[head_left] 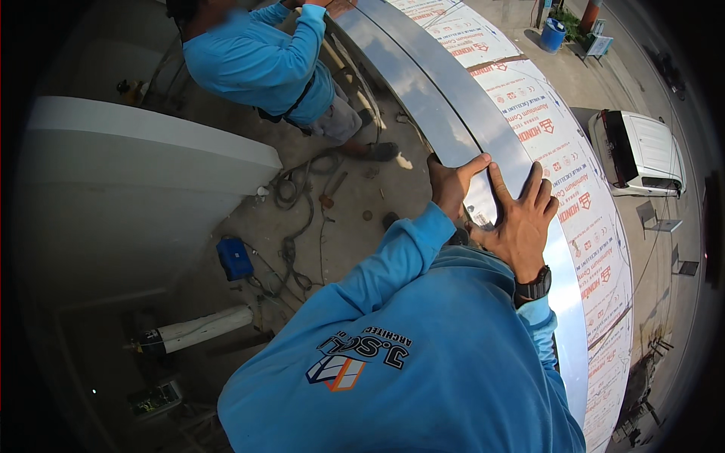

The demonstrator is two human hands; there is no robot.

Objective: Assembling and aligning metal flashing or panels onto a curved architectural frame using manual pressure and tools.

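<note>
Two shiny metal strips lie side by side along the ledge, with a thin dark seam between them. My left hand (452, 182) grips the inner edge of the near metal strip (400, 72). Its thumb stretches over the top toward the seam; the other fingers are partly hidden at the edge. My right hand (521, 226) lies spread over the seam and the outer metal strip (502, 136), its index finger close to the left thumb. A black watch (534, 287) is on my right wrist.
A co-worker in a blue shirt (257, 64) stands at the far end, hands at the strips. Printed protective film (559, 143) covers the outer panels. Cables (291, 249), a blue case (235, 258) and a white cylinder (204, 330) lie on the floor. A white vehicle (646, 151) stands outside.
</note>
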